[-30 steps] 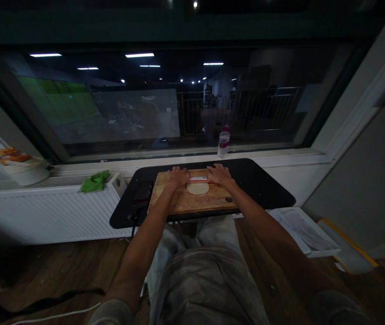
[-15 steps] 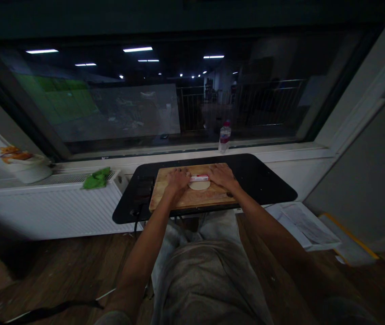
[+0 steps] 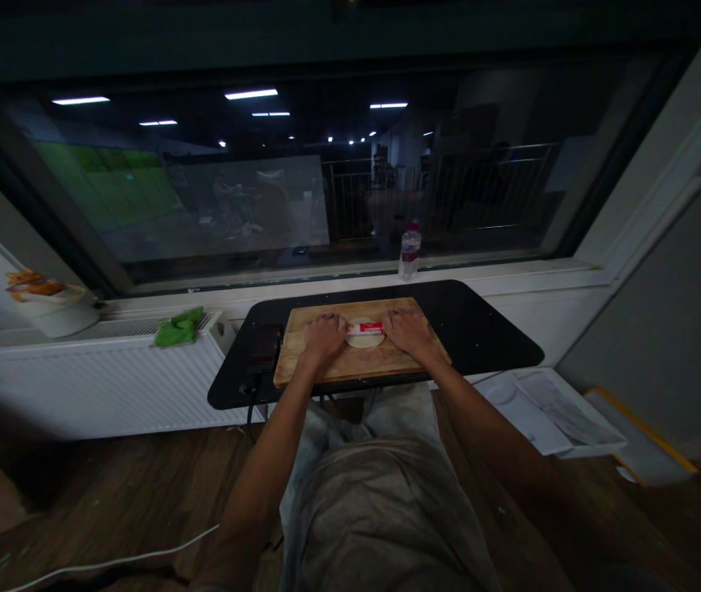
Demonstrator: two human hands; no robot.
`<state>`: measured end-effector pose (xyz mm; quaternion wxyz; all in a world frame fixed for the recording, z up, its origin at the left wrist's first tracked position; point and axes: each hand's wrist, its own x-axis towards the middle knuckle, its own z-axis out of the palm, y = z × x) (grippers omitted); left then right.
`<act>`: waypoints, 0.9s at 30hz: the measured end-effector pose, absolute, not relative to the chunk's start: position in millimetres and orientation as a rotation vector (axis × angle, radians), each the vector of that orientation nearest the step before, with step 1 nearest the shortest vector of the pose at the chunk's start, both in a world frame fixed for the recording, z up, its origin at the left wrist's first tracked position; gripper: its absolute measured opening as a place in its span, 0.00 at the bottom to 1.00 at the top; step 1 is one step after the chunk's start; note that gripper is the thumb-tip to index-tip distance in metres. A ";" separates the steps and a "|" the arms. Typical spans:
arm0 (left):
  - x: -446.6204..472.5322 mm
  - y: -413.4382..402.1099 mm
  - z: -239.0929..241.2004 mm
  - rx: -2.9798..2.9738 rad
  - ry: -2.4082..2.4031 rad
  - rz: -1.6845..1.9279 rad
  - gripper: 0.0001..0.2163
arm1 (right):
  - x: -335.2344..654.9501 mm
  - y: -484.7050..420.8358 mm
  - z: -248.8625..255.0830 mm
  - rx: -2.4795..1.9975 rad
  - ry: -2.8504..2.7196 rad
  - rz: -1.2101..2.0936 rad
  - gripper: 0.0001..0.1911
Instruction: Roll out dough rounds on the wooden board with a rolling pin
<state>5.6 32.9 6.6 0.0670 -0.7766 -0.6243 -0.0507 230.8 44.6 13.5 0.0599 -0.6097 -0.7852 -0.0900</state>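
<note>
A round, flat piece of pale dough (image 3: 364, 342) lies on a wooden cutting board (image 3: 350, 369). Across its middle rests a rolling pin (image 3: 366, 328) with a red and white label or wrapper on it. My left hand (image 3: 324, 337) is closed over the left end of the pin. Over the right end my right hand (image 3: 409, 329) is closed in the same way, knuckles up. Both hands cover the ends of the pin, so only its middle shows.
The board sits on a black table (image 3: 486, 337) with rounded corners. Dark blocks (image 3: 264, 345) lie left of the board. A water bottle (image 3: 410, 251) stands on the windowsill. A green cloth (image 3: 178, 326) and white tub (image 3: 58, 314) rest on the radiator (image 3: 109, 382). A white box (image 3: 564, 411) is at lower right.
Both hands have moved the rolling pin slightly toward me, from the dough's far edge to its middle. The pin has turned, so more of its red label shows.
</note>
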 end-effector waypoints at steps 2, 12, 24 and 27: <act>5.3 30.6 6.4 -2.340 -1.862 -0.139 0.21 | 231.1 42.1 10.8 -1.864 -2.331 -0.270 0.29; 7.2 20.2 6.1 -2.299 -1.970 -0.302 0.22 | 232.0 27.6 7.4 -1.845 -2.281 -0.240 0.28; 6.1 6.0 3.8 -2.295 -1.994 -0.397 0.22 | 231.3 4.8 6.6 -1.834 -2.224 -0.281 0.27; 5.9 3.4 3.0 -2.287 -1.994 -0.416 0.21 | 231.5 2.2 4.3 -1.810 -2.217 -0.295 0.27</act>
